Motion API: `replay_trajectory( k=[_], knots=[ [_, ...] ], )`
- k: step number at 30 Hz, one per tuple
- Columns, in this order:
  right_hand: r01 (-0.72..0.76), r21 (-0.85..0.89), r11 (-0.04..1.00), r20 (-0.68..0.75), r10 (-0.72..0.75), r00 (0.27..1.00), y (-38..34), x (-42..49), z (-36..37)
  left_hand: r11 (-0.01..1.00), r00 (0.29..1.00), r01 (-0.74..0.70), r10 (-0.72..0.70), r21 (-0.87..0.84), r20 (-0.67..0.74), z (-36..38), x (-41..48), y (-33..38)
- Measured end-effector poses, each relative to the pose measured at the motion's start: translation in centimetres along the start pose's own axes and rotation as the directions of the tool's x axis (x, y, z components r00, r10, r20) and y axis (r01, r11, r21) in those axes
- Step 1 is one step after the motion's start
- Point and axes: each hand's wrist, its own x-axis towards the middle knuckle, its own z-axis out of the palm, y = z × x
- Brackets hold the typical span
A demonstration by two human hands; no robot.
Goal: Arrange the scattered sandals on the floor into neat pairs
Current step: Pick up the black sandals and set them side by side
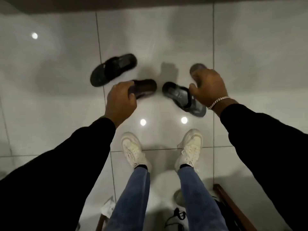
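Note:
Several dark sandals lie scattered on the glossy white tile floor (166, 39). A black sandal (113, 69) rests at the upper left, lying diagonally. My left hand (120, 100) is closed around the near end of a dark brown sandal (146, 86). My right hand (208, 87) grips a grey sandal (196, 68), of which only the rounded far end shows above my fingers. Another dark grey sandal (181, 97) lies on the floor just left of and beneath my right wrist, pointing toward the brown one.
My two feet in white sneakers (133, 150) (190, 147) stand just behind the sandals. A dark wall base (116, 4) runs along the top. A brown wooden edge (233, 207), black cords (176, 217) and crumpled paper (107, 209) sit near my legs.

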Motion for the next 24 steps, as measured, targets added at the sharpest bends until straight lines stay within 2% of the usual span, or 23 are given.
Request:
replay_trajectory(
  k=[2,5,7,9,11,13,18,24],
  knots=[
    [-0.041,0.025,0.999,0.004,0.041,0.999,1.8,0.9,3.7,0.999,0.999,0.035,-0.035,0.015,-0.031,2.7,1.5,-2.7],
    [-0.089,-0.013,0.996,0.058,0.09,0.994,5.1,1.7,10.5,0.987,0.987,0.161,-0.16,0.024,-0.034,6.7,4.1,-7.4],
    [-0.181,0.01,0.983,0.063,0.18,0.982,6.5,2.5,13.7,0.968,0.968,0.245,-0.241,0.059,-0.072,8.6,6.1,-9.8],
    [-0.297,0.062,0.953,0.051,0.294,0.954,7.5,3.5,16.3,0.921,0.917,0.389,-0.385,0.02,-0.105,10.2,8.2,-11.8],
    [-0.367,0.095,0.925,0.017,0.368,0.93,8.4,4.1,18.4,0.842,0.837,0.539,-0.539,-0.025,-0.096,11.5,10.1,-13.7],
    [-0.398,0.114,0.91,-0.035,0.404,0.914,9.0,4.4,19.6,0.788,0.785,0.612,-0.616,-0.066,-0.07,12.5,11.2,-15.3],
    [-0.417,0.165,0.894,-0.103,0.436,0.894,10.7,3.9,21.3,0.75,0.745,0.642,-0.659,-0.158,-0.102,13.7,13.4,-16.5],
    [-0.621,0.33,0.711,0.015,0.654,0.756,9.7,1.5,23.4,0.752,0.778,0.56,-0.622,-0.349,-0.092,15.9,16.9,-12.8]
  ],
)
